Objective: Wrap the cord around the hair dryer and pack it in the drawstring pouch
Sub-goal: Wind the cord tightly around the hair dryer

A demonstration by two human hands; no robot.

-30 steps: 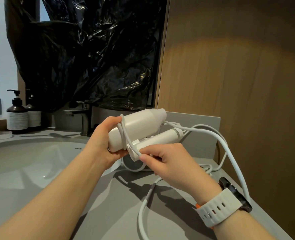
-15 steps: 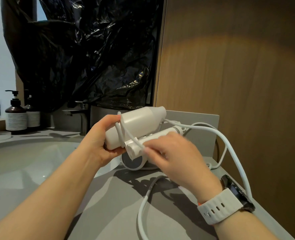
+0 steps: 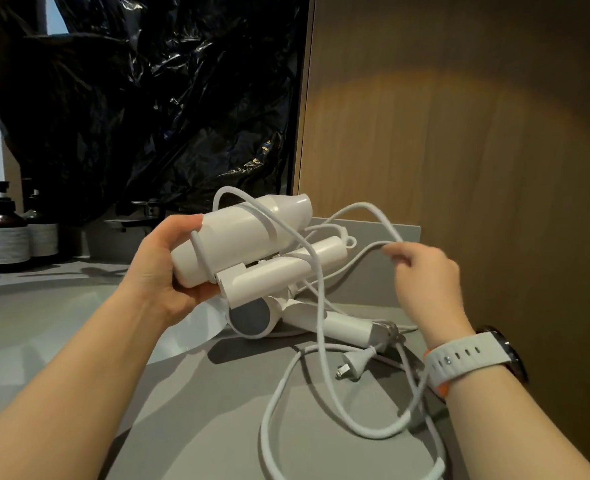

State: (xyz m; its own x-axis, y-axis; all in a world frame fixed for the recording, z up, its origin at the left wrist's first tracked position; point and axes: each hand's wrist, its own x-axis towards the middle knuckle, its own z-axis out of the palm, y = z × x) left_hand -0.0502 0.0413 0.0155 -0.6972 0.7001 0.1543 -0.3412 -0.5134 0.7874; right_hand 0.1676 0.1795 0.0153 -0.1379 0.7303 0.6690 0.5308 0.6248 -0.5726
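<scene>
- While the left hand (image 3: 162, 268) grips the rear of the folded white hair dryer (image 3: 238, 240), fingers curled round its barrel, the dryer is held in the air above the grey tabletop (image 3: 200, 410), nozzle pointing up and to the right;
- the white cord (image 3: 373, 435) loops over the barrel; the right hand (image 3: 425, 282) pinches one strand in its curled fingers (image 3: 401, 252), just right of the folded handle;
- slack cord and the plug (image 3: 352, 365) lie on the tabletop;
- a watch (image 3: 466, 358) bands the right wrist; pump bottles (image 3: 6, 233) stand far left.

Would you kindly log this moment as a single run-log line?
stage: wrapping | left hand: grips hair dryer | right hand: pinches cord | plug: lying on counter
</scene>
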